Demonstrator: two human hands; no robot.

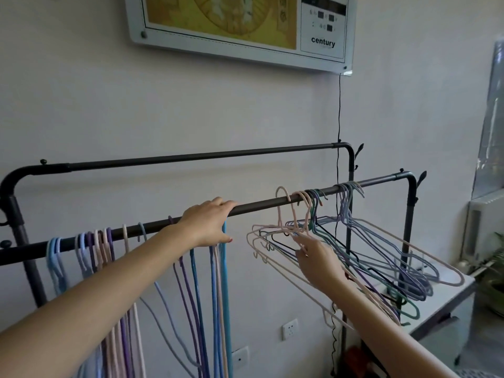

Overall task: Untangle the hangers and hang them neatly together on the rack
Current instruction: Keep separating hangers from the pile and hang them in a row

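My left hand [207,222] curled over the rack's front bar [261,205], gripping it, my right hand [316,257] pinching a pink hanger [286,227] within the tangled bunch [381,255].

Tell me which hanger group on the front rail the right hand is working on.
The tangled middle bunch, pink, purple and green, splayed sideways. The right hand pinches its wires. The left group hangs straight down; the far-right cluster is untouched.

Pastel hangers [354,249], black rack [259,207]
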